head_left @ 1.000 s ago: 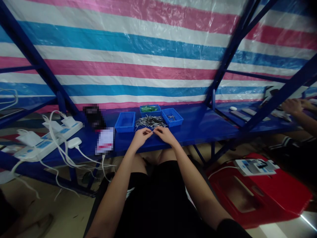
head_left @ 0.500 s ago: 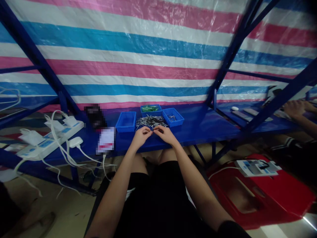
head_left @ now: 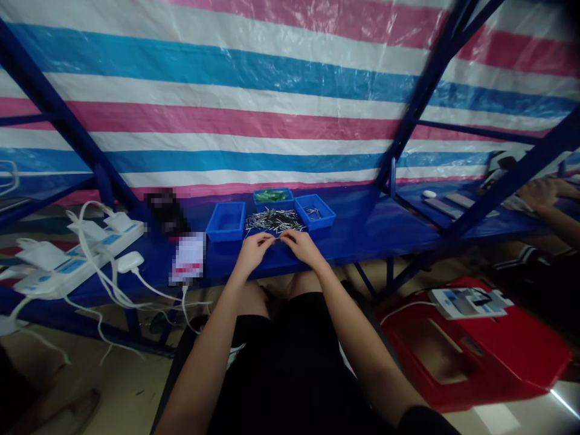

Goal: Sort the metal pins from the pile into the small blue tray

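Over the front part of the blue table, my left hand [head_left: 252,249] and my right hand [head_left: 301,246] face each other with fingertips pinched. A thin, pin-like piece [head_left: 278,238] spans the small gap between them, one end in each pinch; its exact kind is too small to make out. Just beyond my fingers lies a heap of thin silvery metal pins [head_left: 272,220] with dark pieces among them. To the heap's right, a blue tray [head_left: 327,222] holds a few similar pins. Behind it stands a blue tray [head_left: 274,206] with green stuff inside. On the left is another blue tray [head_left: 226,221].
A phone [head_left: 188,257] on a cable and a dark blurred object [head_left: 165,211] lie left, near a white power strip [head_left: 86,257] with chargers and loose cables. Blue frame bars [head_left: 410,115] rise from the table [head_left: 376,238]. At right are a red stool [head_left: 507,344] and another person's hands [head_left: 539,193].
My hands have drawn slightly apart, and the thin piece between the fingertips now shows. The view has shifted a little; trays and heap keep their places.
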### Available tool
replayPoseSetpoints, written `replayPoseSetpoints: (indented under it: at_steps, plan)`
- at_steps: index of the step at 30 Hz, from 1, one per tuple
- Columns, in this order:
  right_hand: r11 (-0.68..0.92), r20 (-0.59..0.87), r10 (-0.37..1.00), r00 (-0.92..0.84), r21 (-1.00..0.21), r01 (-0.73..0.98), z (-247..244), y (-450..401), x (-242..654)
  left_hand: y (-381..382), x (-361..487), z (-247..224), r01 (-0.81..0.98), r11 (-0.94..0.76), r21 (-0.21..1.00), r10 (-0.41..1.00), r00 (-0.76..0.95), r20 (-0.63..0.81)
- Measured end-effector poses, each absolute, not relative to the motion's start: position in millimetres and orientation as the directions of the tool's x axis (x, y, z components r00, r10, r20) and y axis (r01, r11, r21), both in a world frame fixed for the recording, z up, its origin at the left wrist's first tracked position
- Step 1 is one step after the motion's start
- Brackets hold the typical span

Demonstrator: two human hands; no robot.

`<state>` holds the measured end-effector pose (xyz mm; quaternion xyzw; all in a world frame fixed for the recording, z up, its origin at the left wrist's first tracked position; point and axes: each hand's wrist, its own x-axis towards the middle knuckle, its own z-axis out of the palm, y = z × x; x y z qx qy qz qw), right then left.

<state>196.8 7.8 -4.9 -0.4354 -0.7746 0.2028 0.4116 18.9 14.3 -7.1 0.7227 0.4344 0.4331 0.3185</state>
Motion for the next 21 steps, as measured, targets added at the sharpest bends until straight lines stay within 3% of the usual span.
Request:
replayPoseSetpoints:
  at_steps: [5, 8, 13, 15, 18, 21]
  plan:
    - [0.543, 0.469, 0.831, -0.3, -0.564, 0.622, 0, 4, 193, 9, 19, -2, 0.479, -0.432, 0.764, 0.9, 0.182, 0.396]
    - [0.536, 0.491, 0.817, -0.302, -0.456, 0.71, 17, 10, 210, 12, 18, -2, 0.448, -0.4, 0.8, 0.914, 0.134, 0.382]
    - [0.314, 0.606, 0.795, -0.008, -0.401, 0.86, 43, 30, 259, 19, 17, -8, 0.383, -0.4, 0.833, 0.915, 0.125, 0.383]
    - [0.21, 0.615, 0.787, 0.038, -0.326, 0.922, 40, 31, 262, 20, 17, -10, 0.391, -0.401, 0.828, 0.915, 0.13, 0.382]
    - [0.223, 0.64, 0.768, -0.029, -0.224, 0.949, 24, 23, 241, 20, 17, -10, 0.406, -0.403, 0.82, 0.913, 0.121, 0.389]
    - [0.277, 0.576, 0.81, -0.107, -0.215, 0.936, 8, 16, 210, 19, 17, -9, 0.413, -0.414, 0.811, 0.907, 0.113, 0.406]
